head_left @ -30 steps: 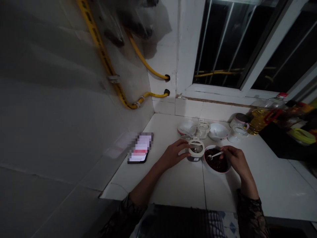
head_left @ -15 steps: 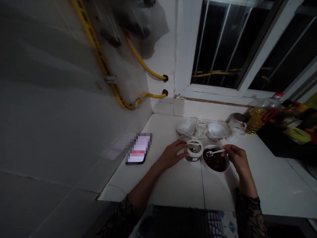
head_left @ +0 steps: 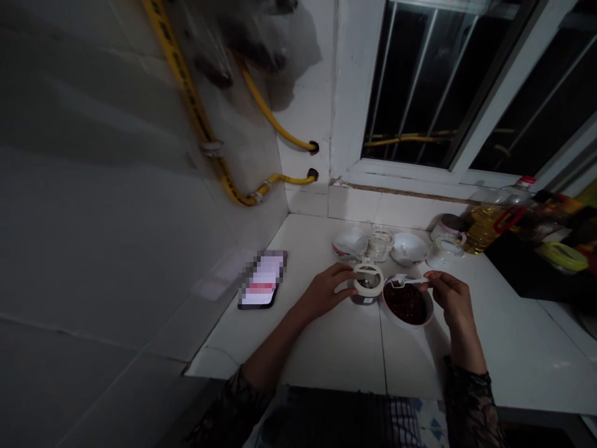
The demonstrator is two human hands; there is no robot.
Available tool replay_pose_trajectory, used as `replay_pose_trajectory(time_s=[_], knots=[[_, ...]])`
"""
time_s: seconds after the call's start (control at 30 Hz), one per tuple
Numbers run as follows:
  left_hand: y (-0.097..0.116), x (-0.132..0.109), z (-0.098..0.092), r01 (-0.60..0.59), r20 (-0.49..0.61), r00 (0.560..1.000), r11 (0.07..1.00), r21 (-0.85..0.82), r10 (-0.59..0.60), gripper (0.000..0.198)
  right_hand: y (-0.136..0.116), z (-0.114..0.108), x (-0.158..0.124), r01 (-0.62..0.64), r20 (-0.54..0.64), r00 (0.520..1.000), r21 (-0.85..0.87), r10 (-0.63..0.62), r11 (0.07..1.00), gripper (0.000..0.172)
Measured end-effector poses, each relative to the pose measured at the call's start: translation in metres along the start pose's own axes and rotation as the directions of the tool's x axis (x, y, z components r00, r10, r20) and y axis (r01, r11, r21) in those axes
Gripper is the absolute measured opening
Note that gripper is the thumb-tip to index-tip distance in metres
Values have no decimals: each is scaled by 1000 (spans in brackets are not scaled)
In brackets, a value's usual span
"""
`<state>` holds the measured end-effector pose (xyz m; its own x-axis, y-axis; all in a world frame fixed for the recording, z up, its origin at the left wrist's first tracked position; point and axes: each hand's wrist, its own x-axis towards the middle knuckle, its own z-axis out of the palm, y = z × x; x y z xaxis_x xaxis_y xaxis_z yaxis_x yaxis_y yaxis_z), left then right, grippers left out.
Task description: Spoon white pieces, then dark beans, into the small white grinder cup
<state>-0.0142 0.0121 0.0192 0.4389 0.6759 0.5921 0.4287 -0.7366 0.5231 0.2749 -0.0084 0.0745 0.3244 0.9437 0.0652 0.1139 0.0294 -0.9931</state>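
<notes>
My left hand [head_left: 332,287] grips the side of a small seasoning jar [head_left: 367,292] with a pale rim; its clear lid stands open. Pinched in my right hand [head_left: 448,292] is a small white measuring spoon [head_left: 410,282], its head tilted over the far side of a bowl. That bowl [head_left: 431,314] is pale with a pinkish rim and stands just right of the jar. Dark red chili sauce [head_left: 407,303] lies in it. What the spoon carries, if anything, is too small to tell.
A lit phone [head_left: 263,280] lies to the left by the tiled wall. Behind the jar stand two white bowls [head_left: 408,250] and glass jars [head_left: 381,244]. An oil bottle [head_left: 482,230] and a dark box [head_left: 517,267] of condiments are at the right. Yellow pipes [head_left: 237,194] run along the wall.
My right hand has shifted slightly, and the spoon's head has turned and moved a little toward the bowl's far rim. My left hand keeps its grip on the jar.
</notes>
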Motion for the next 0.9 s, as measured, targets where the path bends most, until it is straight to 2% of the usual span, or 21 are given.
replay_pose_trajectory(time_s=[0.13,0.2,0.27,0.33,0.4,0.43,0.47,0.5,0.53,0.6,0.67,0.73,0.8,0.9], knots=[[0,0,0,5,5,1000,1000,-2,-5,26,-6,13,-3,97,-24,995,11,-96,995,42],[0,0,0,3,1,1000,1000,2,-3,26,-7,23,-8,195,-30,980,-37,-196,980,38],[0,0,0,2,-1,1000,1000,3,-2,26,-6,33,-14,340,15,940,-155,-342,928,32],[0,0,0,-3,4,1000,1000,5,3,25,-4,40,-20,521,167,854,-298,-493,800,26],[0,0,-1,-6,10,1000,1000,11,6,26,-2,42,-24,681,347,732,-374,-586,629,24],[0,0,0,-8,12,1000,1000,13,8,27,-2,42,-25,732,398,681,-383,-614,564,24],[-1,0,0,-10,11,1000,1000,13,10,27,-2,39,-25,756,408,653,-389,-638,526,24],[-1,0,0,-13,8,1000,1000,12,13,27,-2,36,-25,754,380,653,-402,-655,519,24],[-2,0,0,-16,6,1000,1000,12,16,27,-3,31,-24,732,325,673,-419,-664,537,24],[-2,0,1,-22,2,1000,1000,12,22,27,-4,18,-20,653,188,736,-451,-650,608,23],[-2,0,1,-25,3,1000,1000,15,25,27,-4,6,-14,582,114,785,-471,-609,663,24],[-1,0,1,-26,4,1000,999,18,26,27,-2,-3,-8,530,137,828,-507,-543,680,27],[-1,0,2,-26,2,1000,999,20,26,27,1,-5,-4,498,207,859,-554,-469,667,29],[-2,0,2,-22,-6,1000,999,24,22,27,7,3,-2,488,319,873,-592,-370,642,30]])
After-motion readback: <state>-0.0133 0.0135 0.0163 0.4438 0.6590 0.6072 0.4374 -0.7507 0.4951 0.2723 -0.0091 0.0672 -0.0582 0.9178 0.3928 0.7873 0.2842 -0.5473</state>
